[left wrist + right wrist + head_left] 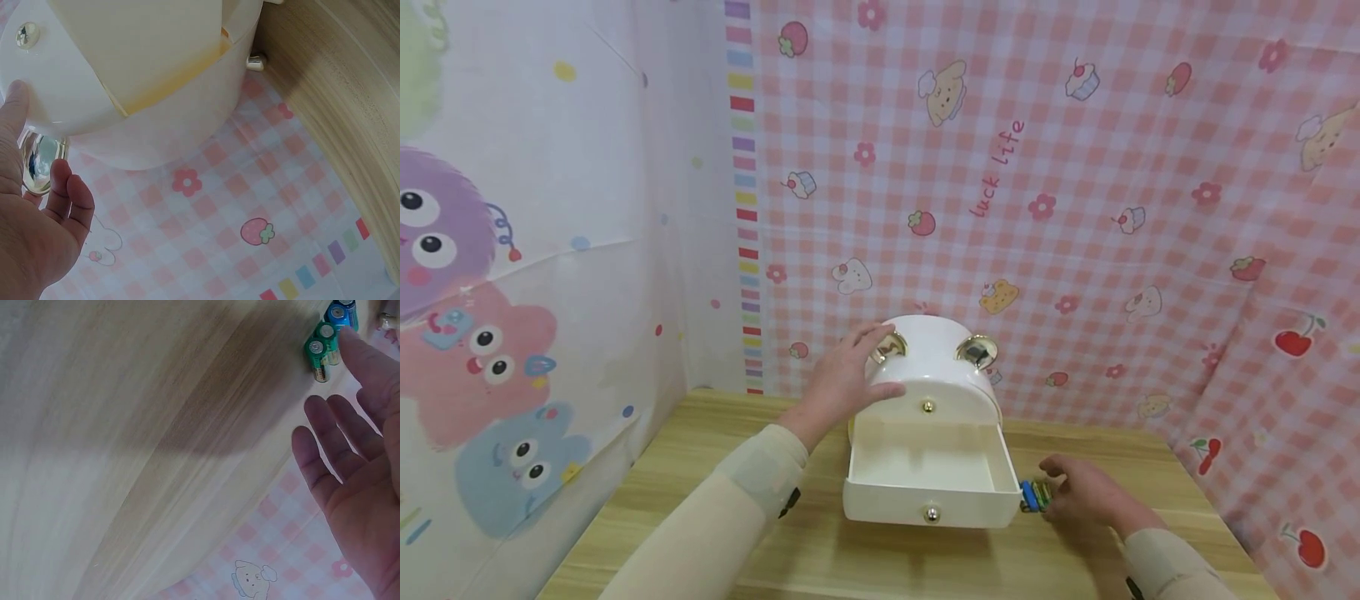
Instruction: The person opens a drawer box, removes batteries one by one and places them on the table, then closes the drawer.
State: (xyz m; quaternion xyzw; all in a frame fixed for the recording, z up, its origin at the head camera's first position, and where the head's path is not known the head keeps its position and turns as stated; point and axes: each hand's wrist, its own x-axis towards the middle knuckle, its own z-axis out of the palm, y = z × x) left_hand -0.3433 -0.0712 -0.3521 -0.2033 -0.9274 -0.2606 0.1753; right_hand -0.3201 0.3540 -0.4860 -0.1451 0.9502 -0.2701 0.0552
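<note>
A white rounded drawer box [936, 350] with gold ear-like discs stands on the table, its lower drawer [928, 467] pulled out and bare inside. My left hand [844, 379] rests at the box's upper left. Its thumb [17, 100] lies against the front face, and the other fingers are spread about the left gold disc [44, 159]. Right of the drawer, several small batteries [1036, 496], blue and green, stand close together. Beside them is my right hand [1086, 492], fingers loosely bent and apart, with the thumb tip [349, 339] right at the blue battery [338, 315].
Wood-grain table [700, 475] lies under everything. Behind hangs a pink checked cloth [1037, 167] with printed fruit and animals; a white cloth [587, 167] with cartoon figures hangs at the left. The upper drawer's gold knob [928, 407] sits above the pulled-out drawer.
</note>
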